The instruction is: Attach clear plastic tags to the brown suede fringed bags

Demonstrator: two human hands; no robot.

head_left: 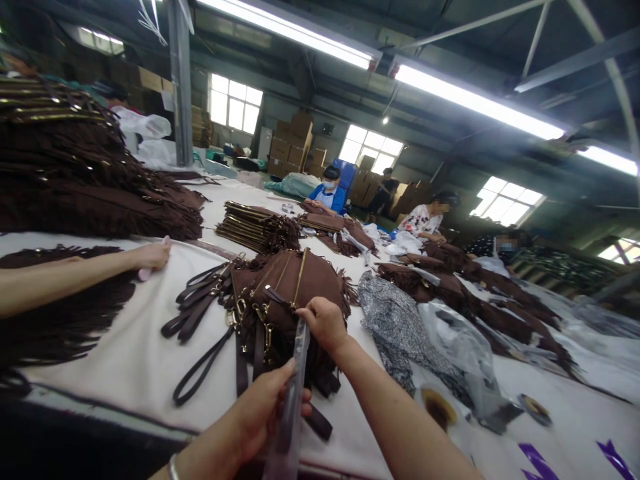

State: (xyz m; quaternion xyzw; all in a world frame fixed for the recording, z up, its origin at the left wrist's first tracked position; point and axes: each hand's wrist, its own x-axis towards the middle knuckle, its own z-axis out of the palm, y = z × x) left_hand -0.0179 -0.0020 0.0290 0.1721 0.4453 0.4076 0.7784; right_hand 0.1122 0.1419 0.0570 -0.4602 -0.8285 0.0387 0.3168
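Note:
My left hand [260, 413] is closed around a long clear plastic sleeve [295, 393] that stands nearly upright in front of me. My right hand [325, 323] is closed in a pinch at the sleeve's top end, right against a pile of brown suede fringed pouches [295, 287] with gold zips. Dark brown wrist straps [200, 313] with metal clips fan out from the pile toward the left across the white table cover [125, 353].
Another person's bare arm and hand [150, 257] reach in from the left, holding something pink. Tall stacks of brown pouches [75, 173] rise at the left and more [255, 227] lie mid-table. Crumpled plastic bags [450, 340] lie right. Several co-workers sit along the far side.

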